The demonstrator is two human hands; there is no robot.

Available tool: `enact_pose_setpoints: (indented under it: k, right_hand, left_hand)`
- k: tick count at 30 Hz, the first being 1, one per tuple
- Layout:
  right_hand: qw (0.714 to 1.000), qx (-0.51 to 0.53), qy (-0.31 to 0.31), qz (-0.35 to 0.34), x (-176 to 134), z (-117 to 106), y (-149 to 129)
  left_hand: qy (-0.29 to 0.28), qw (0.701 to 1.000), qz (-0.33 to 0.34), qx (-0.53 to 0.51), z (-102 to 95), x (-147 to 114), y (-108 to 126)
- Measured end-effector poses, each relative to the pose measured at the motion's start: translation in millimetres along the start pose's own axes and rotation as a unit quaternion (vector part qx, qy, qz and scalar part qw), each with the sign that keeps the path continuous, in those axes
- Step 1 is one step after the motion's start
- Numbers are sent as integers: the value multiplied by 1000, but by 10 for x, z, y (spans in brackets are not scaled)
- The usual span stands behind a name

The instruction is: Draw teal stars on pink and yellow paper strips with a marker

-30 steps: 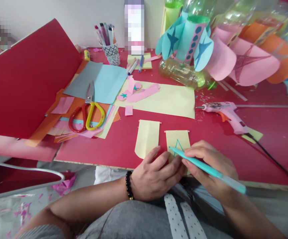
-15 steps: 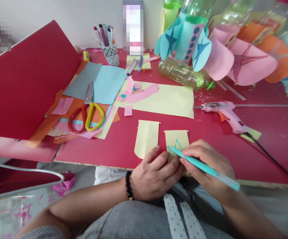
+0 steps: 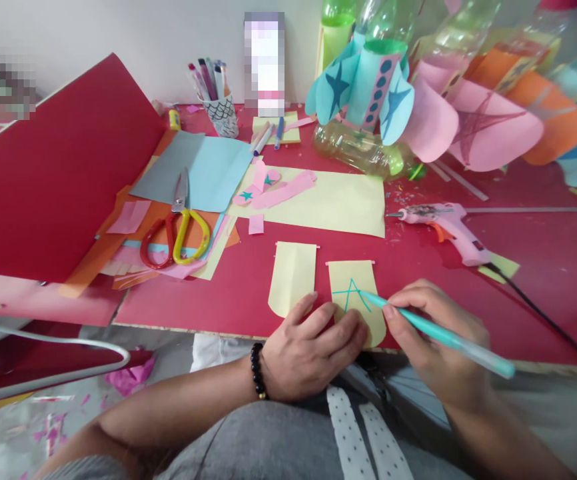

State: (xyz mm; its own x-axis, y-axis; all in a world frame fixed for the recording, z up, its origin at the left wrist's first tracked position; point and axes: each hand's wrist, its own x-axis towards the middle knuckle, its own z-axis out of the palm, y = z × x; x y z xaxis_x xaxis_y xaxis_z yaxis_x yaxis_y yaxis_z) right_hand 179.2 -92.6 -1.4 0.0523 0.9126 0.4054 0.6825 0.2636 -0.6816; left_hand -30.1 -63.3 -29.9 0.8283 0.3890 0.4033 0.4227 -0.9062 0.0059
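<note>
My right hand [image 3: 436,333] grips a teal felt-tip pen [image 3: 433,327], its tip on a pale yellow paper piece [image 3: 372,327] with a rounded lower end. Teal lines on that paper form part of a star, with a peak and a crossing stroke. Fingers extended, my left hand [image 3: 313,347] lies flat over the paper's lower left and holds it against the table. Beside it, a second yellow paper piece [image 3: 292,277] lies partly under my left fingertips. Both pieces have a thin pink strip along the top edge.
Scissors [image 3: 181,213] rest on coloured paper sheets at left, by a raised red board [image 3: 63,173]. A pink glue gun [image 3: 448,227] with a black cord lies right. Behind are a pen cup [image 3: 220,113], a lying bottle [image 3: 363,150] and several paper-decorated bottles [image 3: 386,87].
The pen tip has moved right across the paper, leaving a horizontal teal stroke through the peak. My right hand has shifted right with it; my left hand stays in place.
</note>
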Motion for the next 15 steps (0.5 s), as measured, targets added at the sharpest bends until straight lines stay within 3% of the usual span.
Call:
enact_pose_setpoints:
  k: [15]
  right_hand:
    - [997, -8, 60, 49, -48, -54, 93]
  left_hand:
    - [3, 1000, -4, -4, 2, -7, -2]
